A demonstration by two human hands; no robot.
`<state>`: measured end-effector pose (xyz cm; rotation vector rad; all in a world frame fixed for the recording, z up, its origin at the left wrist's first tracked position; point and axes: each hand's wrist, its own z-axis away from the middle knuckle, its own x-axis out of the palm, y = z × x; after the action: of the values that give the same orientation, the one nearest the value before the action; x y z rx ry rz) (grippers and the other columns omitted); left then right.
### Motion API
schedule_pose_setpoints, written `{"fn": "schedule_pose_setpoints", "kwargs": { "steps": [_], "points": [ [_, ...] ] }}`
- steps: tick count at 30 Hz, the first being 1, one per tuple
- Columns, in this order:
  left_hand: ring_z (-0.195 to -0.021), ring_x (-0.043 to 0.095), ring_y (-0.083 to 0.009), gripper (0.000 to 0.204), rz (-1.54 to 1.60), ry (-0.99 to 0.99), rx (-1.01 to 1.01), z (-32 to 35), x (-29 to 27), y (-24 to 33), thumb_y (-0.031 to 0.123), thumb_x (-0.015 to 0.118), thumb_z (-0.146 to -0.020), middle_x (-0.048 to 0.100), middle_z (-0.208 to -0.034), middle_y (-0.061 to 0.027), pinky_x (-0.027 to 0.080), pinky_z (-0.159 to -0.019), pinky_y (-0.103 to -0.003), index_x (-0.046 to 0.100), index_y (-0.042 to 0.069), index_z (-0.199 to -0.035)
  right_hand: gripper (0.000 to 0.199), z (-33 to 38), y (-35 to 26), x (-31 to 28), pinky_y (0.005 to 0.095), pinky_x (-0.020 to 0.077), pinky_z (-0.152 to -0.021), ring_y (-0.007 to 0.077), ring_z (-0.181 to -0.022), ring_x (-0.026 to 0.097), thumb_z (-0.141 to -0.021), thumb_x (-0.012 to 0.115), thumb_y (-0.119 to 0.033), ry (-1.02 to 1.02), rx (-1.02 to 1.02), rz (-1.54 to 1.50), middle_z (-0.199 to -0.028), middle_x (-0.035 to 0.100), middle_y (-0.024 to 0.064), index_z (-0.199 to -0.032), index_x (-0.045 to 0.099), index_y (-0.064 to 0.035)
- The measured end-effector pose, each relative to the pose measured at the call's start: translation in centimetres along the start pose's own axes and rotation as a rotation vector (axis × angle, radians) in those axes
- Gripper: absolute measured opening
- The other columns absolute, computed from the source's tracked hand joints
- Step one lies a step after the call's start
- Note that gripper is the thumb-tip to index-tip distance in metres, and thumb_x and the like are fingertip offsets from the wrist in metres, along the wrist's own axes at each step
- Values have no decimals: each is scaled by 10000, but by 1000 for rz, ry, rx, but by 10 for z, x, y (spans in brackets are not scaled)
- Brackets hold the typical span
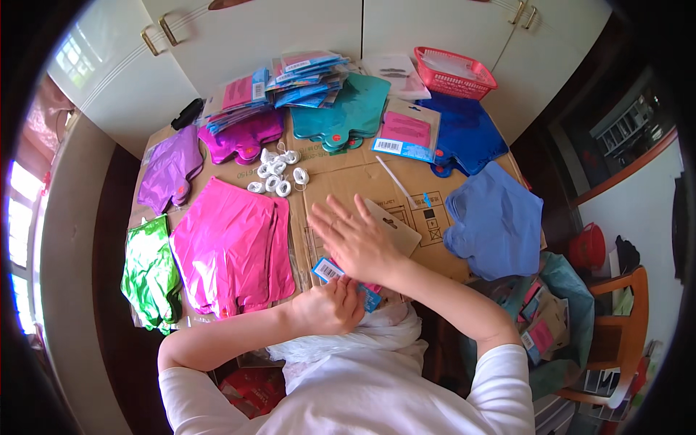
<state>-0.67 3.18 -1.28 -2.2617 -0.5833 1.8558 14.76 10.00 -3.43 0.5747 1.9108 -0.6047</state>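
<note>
Fingers of the left hand [330,308] are curled tight on the blue lower strip of a flat package [326,270], which lies at the near edge of the cardboard [312,210] in front of the person. Flat and wide, with fingers spread and pointing away to the upper left, the right hand [355,239] is over the same package and hides most of its middle. A beige card [402,230] with a hanging slot shows beyond the right wrist; it looks like the package's upper part, though the arm covers the join and I cannot be certain. Just beyond the fingertips sit small coils of white string [277,170], and to their right lies a thin white stick [395,179]. Glossy pink sheets [228,246] spread left of the hands, with green sheets [150,272] and purple sheets [168,170] farther out. Light blue sheets [500,221] lie on the right. Along the far side are magenta sheets [246,145], teal sheets [346,112] and dark blue sheets [475,134], with stacked packages [308,76] resting partly on them, and a red basket [455,80] stands at the far right, before white cabinets [290,29].
</note>
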Motion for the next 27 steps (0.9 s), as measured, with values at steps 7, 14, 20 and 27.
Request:
{"fn": "schedule_pose_setpoints", "kwargs": {
  "steps": [7, 14, 20, 27],
  "points": [
    [-779, 686, -280, 214, 35, 31, -28, -1, 2, 1, 139, 579, -756, 662, -821, -194, 590, -672, -345, 627, -29, -879, 535, -14, 12, 24, 589, 75, -1120, 309, -1407, 212, -931, 432, -370, -3, 190, 92, -1488, 330, 85, -1407, 395, -130],
    [-770, 688, -283, 197, 53, 24, -38, -1, 1, 2, 128, 587, -759, 665, -834, -198, 590, -655, -341, 628, -25, -877, 522, -27, 23, 16, 637, 57, -1098, 335, -1414, 178, -920, 465, -337, 111, 209, 167, -1501, 292, 110, -1390, 414, -115],
    [-759, 689, -282, 194, 52, 56, -72, -2, 1, 2, 137, 605, -753, 667, -831, -195, 588, -642, -332, 633, -18, -865, 522, -35, 47, -1, 619, 140, -1100, 308, -1392, 233, -879, 490, -197, 189, 44, 429, -1483, 315, 86, -1383, 392, -101],
    [-760, 688, -270, 180, 28, 46, -82, -2, 3, 5, 134, 613, -749, 668, -838, -185, 582, -631, -315, 636, -11, -853, 523, 5, 13, -21, 657, 159, -1070, 359, -1357, 284, -873, 534, -175, 193, 80, 192, -1457, 336, 135, -1373, 405, -88]
  ]
}}
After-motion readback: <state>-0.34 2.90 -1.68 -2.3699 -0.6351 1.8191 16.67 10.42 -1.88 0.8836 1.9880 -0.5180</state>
